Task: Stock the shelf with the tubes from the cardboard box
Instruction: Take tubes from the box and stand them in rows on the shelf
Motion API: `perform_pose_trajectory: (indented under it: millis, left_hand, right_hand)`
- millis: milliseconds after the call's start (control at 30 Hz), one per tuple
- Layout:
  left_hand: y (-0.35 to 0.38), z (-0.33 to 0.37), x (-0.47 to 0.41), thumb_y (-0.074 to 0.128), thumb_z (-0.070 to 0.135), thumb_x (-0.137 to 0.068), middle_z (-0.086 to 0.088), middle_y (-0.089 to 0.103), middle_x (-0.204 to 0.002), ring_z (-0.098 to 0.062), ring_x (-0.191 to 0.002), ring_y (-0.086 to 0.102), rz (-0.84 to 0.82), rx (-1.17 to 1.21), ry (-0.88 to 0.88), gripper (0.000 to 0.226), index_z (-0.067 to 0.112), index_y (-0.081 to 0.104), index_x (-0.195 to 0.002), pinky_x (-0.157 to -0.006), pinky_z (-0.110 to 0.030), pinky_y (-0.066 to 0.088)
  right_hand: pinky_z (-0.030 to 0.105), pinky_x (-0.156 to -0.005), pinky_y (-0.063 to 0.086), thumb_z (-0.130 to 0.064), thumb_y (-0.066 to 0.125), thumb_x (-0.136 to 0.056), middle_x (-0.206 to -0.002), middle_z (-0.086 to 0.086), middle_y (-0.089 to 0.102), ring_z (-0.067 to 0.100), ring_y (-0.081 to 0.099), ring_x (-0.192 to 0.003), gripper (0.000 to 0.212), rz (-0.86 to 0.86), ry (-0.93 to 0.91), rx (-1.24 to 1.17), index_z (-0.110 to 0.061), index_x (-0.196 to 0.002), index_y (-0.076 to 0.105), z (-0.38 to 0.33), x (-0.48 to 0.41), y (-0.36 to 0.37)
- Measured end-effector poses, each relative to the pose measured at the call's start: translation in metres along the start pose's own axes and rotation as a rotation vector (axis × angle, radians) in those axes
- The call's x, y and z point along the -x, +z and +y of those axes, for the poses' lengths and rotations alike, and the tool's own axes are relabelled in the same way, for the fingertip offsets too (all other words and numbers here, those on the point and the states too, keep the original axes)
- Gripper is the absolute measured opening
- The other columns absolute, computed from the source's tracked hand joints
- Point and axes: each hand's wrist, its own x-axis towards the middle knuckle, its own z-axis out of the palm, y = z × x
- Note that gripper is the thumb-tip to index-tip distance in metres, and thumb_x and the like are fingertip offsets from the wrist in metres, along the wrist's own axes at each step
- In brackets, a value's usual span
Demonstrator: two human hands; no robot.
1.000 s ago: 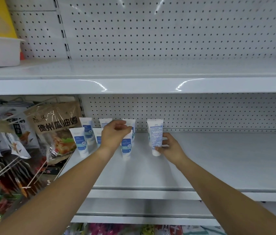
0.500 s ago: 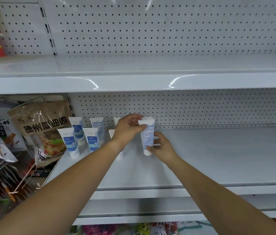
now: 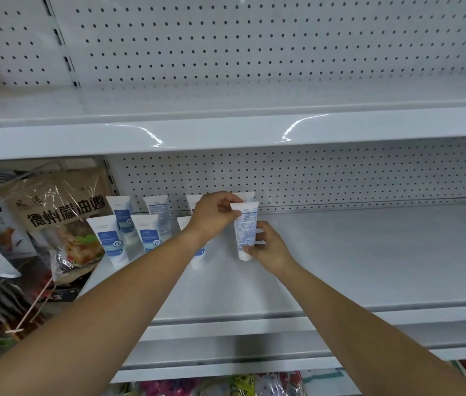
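Observation:
A white tube with blue print [image 3: 245, 230] stands cap-down on the white shelf [image 3: 369, 252]. My left hand [image 3: 215, 212] pinches its top edge, and my right hand [image 3: 269, 247] holds its lower part near the cap. Several more white and blue tubes [image 3: 149, 232] stand in two rows to the left on the same shelf, one partly hidden behind my left wrist. The cardboard box is out of view.
The upper shelf [image 3: 226, 132] overhangs the working shelf, with a pegboard back wall [image 3: 312, 178] behind. Bagged snacks [image 3: 63, 218] hang on hooks at the left. Colourful packets [image 3: 226, 387] show on a lower level.
My left hand left the tube it held in the row and moved right to the top of the tube in my right hand. The view shifted right and slightly up.

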Motion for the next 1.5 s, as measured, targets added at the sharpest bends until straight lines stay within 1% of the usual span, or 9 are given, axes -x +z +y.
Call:
perform_pose_trajectory:
  millis: [167, 300, 500, 700, 867, 1000, 1233, 1400, 1500]
  left_hand:
    - [0.000, -0.003, -0.005, 0.075, 0.001, -0.081, 0.009, 0.072, -0.091, -0.003, -0.080, 0.068, -0.018, -0.021, 0.014, 0.028, 0.025, 0.071, -0.094, -0.075, -0.013, 0.052]
    - [0.000, -0.006, -0.009, 0.073, -0.001, -0.082, 0.011, 0.074, -0.096, -0.005, -0.085, 0.070, -0.050, -0.067, 0.047, 0.033, 0.029, 0.072, -0.096, -0.082, -0.018, 0.055]
    - [-0.001, -0.006, -0.009, 0.072, -0.002, -0.082, 0.016, 0.070, -0.089, 0.011, -0.073, 0.064, -0.084, -0.123, 0.039, 0.030, 0.025, 0.071, -0.094, -0.070, -0.004, 0.045]
    - [0.003, -0.007, -0.010, 0.070, -0.003, -0.082, 0.012, 0.069, -0.090, 0.008, -0.077, 0.060, -0.101, -0.221, 0.048, 0.026, 0.021, 0.071, -0.094, -0.067, 0.000, 0.040]
    - [0.008, -0.012, -0.006, 0.067, -0.004, -0.083, 0.007, 0.070, -0.094, -0.005, -0.082, 0.063, -0.106, -0.245, 0.055, 0.025, 0.016, 0.072, -0.098, -0.070, -0.003, 0.042]
    - [0.009, -0.012, -0.008, 0.068, -0.002, -0.083, 0.007, 0.070, -0.096, -0.007, -0.085, 0.064, -0.103, -0.254, 0.044, 0.024, 0.017, 0.072, -0.098, -0.072, -0.007, 0.043]
    - [0.010, -0.011, -0.007, 0.066, -0.002, -0.085, 0.004, 0.069, -0.101, -0.008, -0.087, 0.061, -0.105, -0.295, 0.059, 0.025, 0.016, 0.070, -0.101, -0.070, -0.003, 0.040]
    - [0.009, -0.011, -0.004, 0.066, -0.001, -0.086, -0.001, 0.069, -0.107, -0.016, -0.095, 0.065, -0.121, -0.317, 0.067, 0.026, 0.013, 0.069, -0.107, -0.086, -0.024, 0.051]
    - [0.010, -0.010, -0.002, 0.066, -0.001, -0.085, 0.000, 0.070, -0.112, -0.016, -0.100, 0.065, -0.122, -0.354, 0.089, 0.033, 0.014, 0.069, -0.114, -0.092, -0.030, 0.052]
  right_hand:
    - [0.043, -0.091, 0.054, -0.013, 0.081, -0.076, -0.109, 0.002, 0.066, 0.021, 0.065, -0.099, 0.048, 0.002, 0.003, -0.002, -0.028, -0.114, 0.054, 0.005, -0.006, 0.001]
    - [0.041, -0.090, 0.054, -0.015, 0.081, -0.076, -0.107, 0.004, 0.067, 0.021, 0.066, -0.097, 0.049, -0.004, 0.007, -0.001, -0.025, -0.115, 0.054, 0.007, -0.008, 0.003]
    - [0.042, -0.090, 0.054, -0.013, 0.081, -0.074, -0.106, 0.004, 0.067, 0.023, 0.065, -0.097, 0.047, -0.007, 0.016, -0.006, -0.026, -0.111, 0.055, 0.010, -0.008, 0.004]
    - [0.037, -0.087, 0.054, -0.007, 0.078, -0.078, -0.108, 0.004, 0.065, 0.025, 0.065, -0.099, 0.043, -0.009, 0.015, -0.004, -0.026, -0.108, 0.053, 0.013, -0.007, 0.006]
    - [0.031, -0.085, 0.052, -0.008, 0.077, -0.079, -0.106, 0.000, 0.065, 0.017, 0.065, -0.094, 0.044, -0.021, 0.028, 0.015, -0.037, -0.099, 0.051, 0.017, -0.005, 0.008]
    - [0.024, -0.080, 0.050, -0.007, 0.075, -0.079, -0.106, 0.001, 0.066, 0.013, 0.064, -0.091, 0.042, -0.018, 0.028, 0.028, -0.033, -0.100, 0.052, 0.017, -0.007, 0.005]
    - [0.029, -0.088, 0.053, -0.011, 0.075, -0.082, -0.110, -0.001, 0.065, 0.013, 0.066, -0.097, 0.041, -0.033, 0.048, 0.042, -0.026, -0.112, 0.051, 0.025, -0.009, 0.007]
    - [0.020, -0.082, 0.050, -0.014, 0.075, -0.083, -0.106, -0.004, 0.067, 0.010, 0.066, -0.095, 0.039, -0.045, 0.048, 0.079, -0.025, -0.112, 0.052, 0.022, -0.005, 0.003]
    - [0.022, -0.084, 0.052, -0.016, 0.078, -0.080, -0.105, -0.005, 0.069, 0.011, 0.068, -0.094, 0.042, -0.069, 0.059, 0.120, -0.025, -0.115, 0.057, 0.017, -0.003, -0.006]
